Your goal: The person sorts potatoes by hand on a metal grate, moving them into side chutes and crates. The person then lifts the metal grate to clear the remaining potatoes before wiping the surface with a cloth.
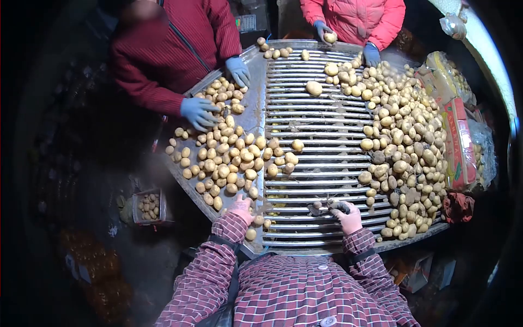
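Observation:
My left hand (242,211), in a pink glove, is at the lower edge of the pale potatoes (223,158) on the flat metal plate. Its fingers point up toward them, and their tips are partly hidden. On the right, my right hand (346,216), pink with dark fingertips, hovers over the metal bars (316,191). Those fingers are bent together beside small dark clumps (317,205); whether they grip anything is too small to tell. Farther right lies a large heap of potatoes (406,141), some of them dirt-covered.
Across the table, a person in dark red (185,49) reaches blue gloves over the left potatoes. Another person in a pink jacket (357,22) holds a potato (330,37). Bags and a red carton (460,141) border the right side. A box of potatoes (149,208) stands lower left.

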